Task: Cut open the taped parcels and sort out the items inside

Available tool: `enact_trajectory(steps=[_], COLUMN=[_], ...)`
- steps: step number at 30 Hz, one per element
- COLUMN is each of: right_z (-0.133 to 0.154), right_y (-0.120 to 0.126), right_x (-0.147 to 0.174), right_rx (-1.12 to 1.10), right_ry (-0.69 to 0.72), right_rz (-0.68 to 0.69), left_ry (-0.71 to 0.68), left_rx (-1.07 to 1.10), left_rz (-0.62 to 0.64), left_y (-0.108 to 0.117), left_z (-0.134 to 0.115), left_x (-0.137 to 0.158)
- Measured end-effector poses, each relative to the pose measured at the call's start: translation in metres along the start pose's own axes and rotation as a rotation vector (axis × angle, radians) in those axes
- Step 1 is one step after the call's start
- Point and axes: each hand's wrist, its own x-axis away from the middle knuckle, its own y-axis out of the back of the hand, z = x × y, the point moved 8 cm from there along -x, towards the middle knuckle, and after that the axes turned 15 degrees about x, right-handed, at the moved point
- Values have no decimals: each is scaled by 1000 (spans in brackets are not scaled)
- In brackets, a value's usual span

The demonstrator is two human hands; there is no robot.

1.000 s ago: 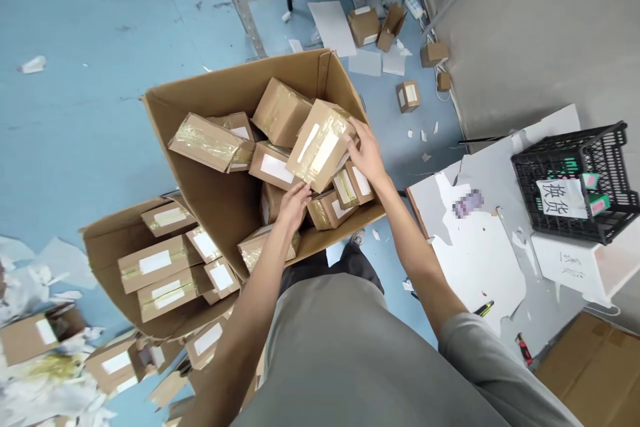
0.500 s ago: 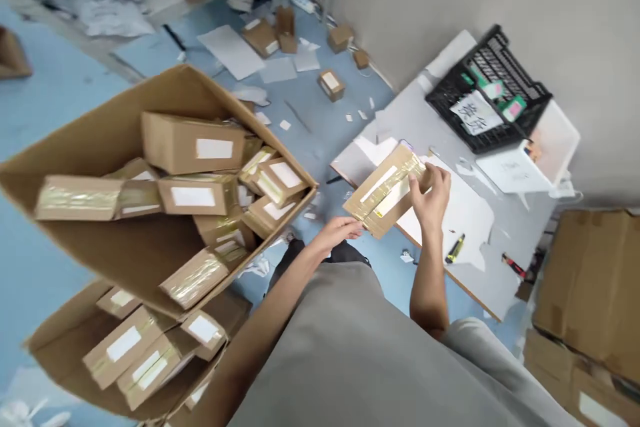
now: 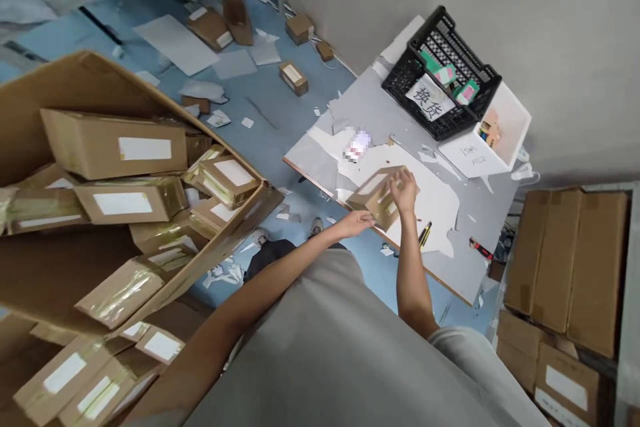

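Two hands on one small taped cardboard box [image 3: 376, 195], held low over the grey surface [image 3: 370, 113] near its front edge. Right hand [image 3: 404, 191] closed in a grip over the box's top and right end, fingers curled on the tape. Left hand [image 3: 359, 222] at 7 o'clock from the box, fingertips touching its lower left corner, grip loose; cannot tell whether closed around the edge. Box tilted, white label strip facing up, resting on or just above the white paper sheets [image 3: 440, 203] spread on the surface.

At 4 o'clock from the box, just beside the right forearm, a yellow and black marker pen [image 3: 425, 233]. Farther at 4 o'clock, near the surface edge, a small red tool [image 3: 481, 249]. At 1 o'clock, well apart, a black plastic crate [image 3: 443, 77] with a handwritten paper sign, touching a white tray [image 3: 505, 127] on its right.

At 9 o'clock, on the blue floor [image 3: 270, 113], a big open carton [image 3: 45, 90] tilted, full of similar taped boxes with white labels. At 3 o'clock, stacked brown cartons [image 3: 565, 260]. Scattered small boxes and paper scraps at 11 o'clock on the floor.
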Motion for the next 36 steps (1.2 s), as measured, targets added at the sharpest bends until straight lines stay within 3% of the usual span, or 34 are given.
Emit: enact_trajectory(steps=[2,5,10,14,18,21,24,29,32,36], right_z=[38,117,280,393,487,548,595,627,624,604], right_y=[-19,-60,-131,-179,-225,-253,-267,-265,-260,-255], right_x=[11,33,90,141,182,209,238,283,299,298], right_rx=[-59,-147,-309,-351,-329,-330,-332,-345,-330,-312], right_ry=[90,249,584,740,772,786,817,848,844,798], right_rz=[18,135,438,636,784,864,908,975,998,1009], left_ry=[-16,-71,-220,-392,-544,-506,-378,-190,-144,-240], left_rx=[46,137,337,458,341,133,-2,58,67,97], left_rz=[-79,-281,-717,-1086,-1482,-1782,-1924,-1978,-2006,-1991], left_y=[29,102,247,343,426,485,542,609,620,605], left_z=[-9,-26,-39,-44,-65,-90,-121,-161,-172,-166], left_x=[21,78,225,354,467,533,562,544,528,525])
